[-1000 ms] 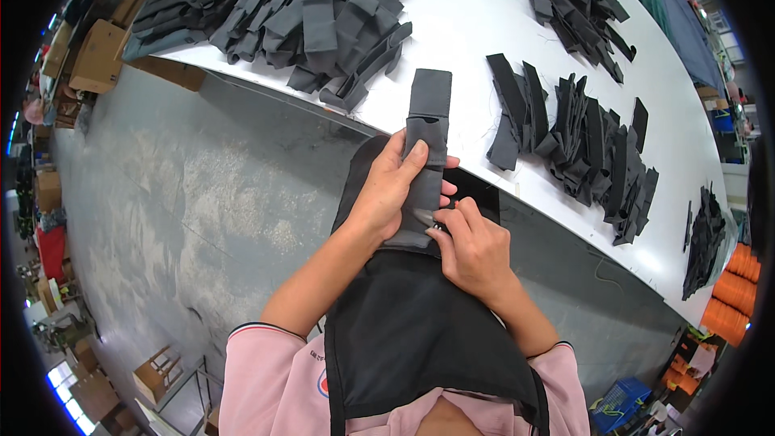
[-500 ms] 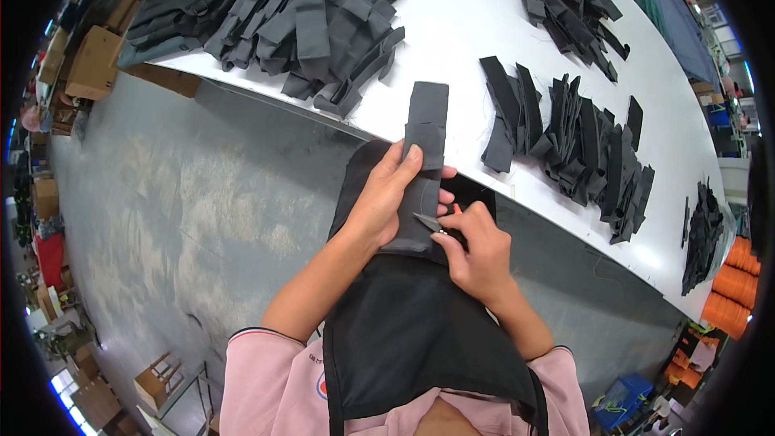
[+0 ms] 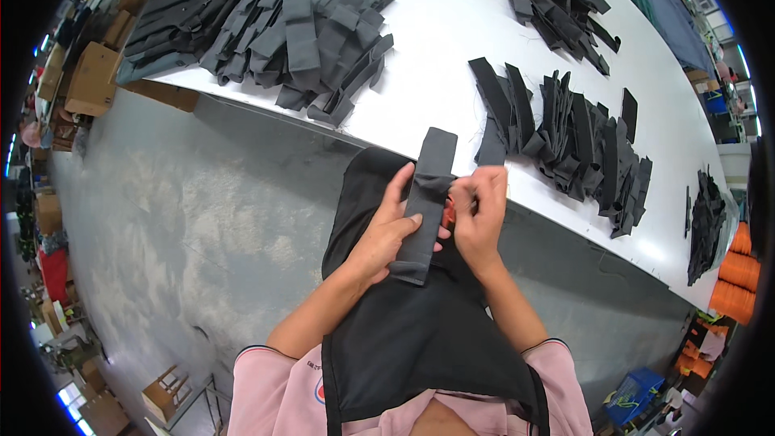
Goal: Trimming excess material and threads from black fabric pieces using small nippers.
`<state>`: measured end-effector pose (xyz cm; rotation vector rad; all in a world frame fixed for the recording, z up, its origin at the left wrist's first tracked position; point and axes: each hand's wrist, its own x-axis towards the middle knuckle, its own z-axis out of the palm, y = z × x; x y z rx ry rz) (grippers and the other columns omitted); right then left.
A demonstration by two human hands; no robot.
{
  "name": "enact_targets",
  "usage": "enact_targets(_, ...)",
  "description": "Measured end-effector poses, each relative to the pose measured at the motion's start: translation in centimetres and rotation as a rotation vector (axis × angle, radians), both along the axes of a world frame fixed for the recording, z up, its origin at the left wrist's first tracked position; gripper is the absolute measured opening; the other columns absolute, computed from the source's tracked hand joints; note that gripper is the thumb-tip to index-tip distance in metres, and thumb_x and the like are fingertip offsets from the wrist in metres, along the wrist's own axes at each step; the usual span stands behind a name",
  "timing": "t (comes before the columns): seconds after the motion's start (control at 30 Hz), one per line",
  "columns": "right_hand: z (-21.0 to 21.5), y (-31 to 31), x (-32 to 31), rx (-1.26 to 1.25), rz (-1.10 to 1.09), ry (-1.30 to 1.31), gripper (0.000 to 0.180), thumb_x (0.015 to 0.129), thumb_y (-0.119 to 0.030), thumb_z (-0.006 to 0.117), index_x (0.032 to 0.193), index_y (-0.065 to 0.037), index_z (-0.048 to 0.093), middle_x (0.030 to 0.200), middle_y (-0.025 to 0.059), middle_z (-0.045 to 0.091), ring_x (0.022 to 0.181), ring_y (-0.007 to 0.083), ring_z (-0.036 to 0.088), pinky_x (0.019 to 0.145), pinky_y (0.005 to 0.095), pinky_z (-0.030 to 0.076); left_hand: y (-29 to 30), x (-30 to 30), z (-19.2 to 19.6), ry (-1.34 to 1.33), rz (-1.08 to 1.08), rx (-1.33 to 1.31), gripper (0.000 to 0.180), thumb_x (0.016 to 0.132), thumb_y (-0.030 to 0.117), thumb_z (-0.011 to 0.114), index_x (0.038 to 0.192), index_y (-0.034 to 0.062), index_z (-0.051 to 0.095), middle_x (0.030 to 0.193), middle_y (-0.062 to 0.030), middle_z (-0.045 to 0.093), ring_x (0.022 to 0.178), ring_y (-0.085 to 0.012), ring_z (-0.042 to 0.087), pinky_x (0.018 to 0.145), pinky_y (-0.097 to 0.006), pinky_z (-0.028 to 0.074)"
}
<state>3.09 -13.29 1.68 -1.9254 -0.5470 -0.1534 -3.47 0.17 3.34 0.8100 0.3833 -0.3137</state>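
A dark grey fabric strip (image 3: 425, 222) with a folded-over piece near its upper part lies across my left hand (image 3: 379, 238). The left thumb presses on its face, and fingertips show past its right edge. My right hand (image 3: 482, 214) is closed at the strip's right edge beside the fold, its fingertips slightly blurred. Within the right palm a red bit of thread snips (image 3: 449, 214) shows; their blades are hidden now. The strip is tilted a little, its upper end reaching over the table edge and its lower end over my black apron (image 3: 412, 331).
On the white table (image 3: 428, 48) lie a pile of grey strips (image 3: 303, 32), more strips (image 3: 577, 133) at right, another heap (image 3: 557, 0) behind and black bags (image 3: 190, 20) at far left. Orange rolls (image 3: 736, 266) stand past the right end. A blue crate (image 3: 634, 396) sits on the floor.
My right hand has moved up along the strip to the fold, and the snips' blade no longer shows. The strip has shifted down, its fold looks different, and the left thumb now sits lower.
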Motion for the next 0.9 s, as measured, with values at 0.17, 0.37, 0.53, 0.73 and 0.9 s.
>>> enact_targets(0.17, -0.5, 0.1, 1.2, 0.351, -0.098, 0.370, 0.012, 0.093, -0.009, 0.053, 0.084, -0.003, 0.049, 0.075, -0.0031, 0.043, 0.065, 0.0036, 0.037, 0.057, 0.0195, 0.032, 0.0, -0.9, -1.0, 0.076, -0.068, 0.044, 0.046, 0.093, 0.003, 0.044, 0.132, 0.0076, 0.020, 0.120, -0.0197, 0.050, 0.085, -0.0242, 0.064, 0.072, -0.033, 0.055)
enact_targets(0.37, -0.4, 0.0, 2.3, 0.423, -0.041, 0.558, 0.012, 0.091, -0.013, 0.057, 0.086, -0.004, 0.052, 0.070, -0.0041, 0.047, 0.061, 0.0015, 0.040, 0.053, 0.0172, 0.031, 0.2, -0.2, -1.0, -0.281, -0.170, 0.564, 0.031, 0.085, 0.016, 0.064, 0.102, -0.0022, 0.046, 0.132, -0.0214, 0.041, 0.111, -0.0305, 0.053, 0.086, -0.038, 0.048)
enact_targets(0.53, -1.8, -0.9, 3.2, 0.527, 0.203, 1.352, 0.013, 0.090, -0.019, 0.059, 0.088, -0.006, 0.057, 0.070, -0.0013, 0.055, 0.047, 0.0031, 0.043, 0.037, 0.0170, 0.029, 0.7, 1.4, 0.5, -0.953, -0.171, 1.280, 0.035, 0.071, 0.023, 0.075, 0.075, -0.0023, 0.051, 0.129, -0.0184, 0.049, 0.124, -0.0374, 0.041, 0.102, -0.049, 0.032)
enact_targets(0.73, -2.3, -1.3, 0.8, 0.425, -0.066, 0.812, 0.021, 0.093, -0.017, 0.053, 0.097, 0.001, 0.063, 0.073, 0.0008, 0.055, 0.055, 0.0038, 0.045, 0.049, 0.0195, 0.036, 1.1, 1.0, -1.9, -0.593, 0.011, 1.116, 0.027, 0.073, 0.016, 0.073, 0.088, -0.0015, 0.059, 0.105, -0.0125, 0.061, 0.098, -0.0291, 0.056, 0.092, -0.040, 0.041)
enact_targets(0.9, 1.0, -4.1, -1.9, 0.072, -0.036, 0.442, 0.023, 0.079, -0.007, 0.068, 0.100, -0.002, 0.061, 0.077, 0.0035, 0.059, 0.065, 0.0080, 0.055, 0.060, 0.0252, 0.046, 1.6, 0.8, -2.1, -0.344, 0.041, 0.866, 0.025, 0.079, 0.015, 0.070, 0.097, -0.0008, 0.062, 0.101, -0.0101, 0.060, 0.093, -0.0217, 0.055, 0.083, -0.031, 0.044)
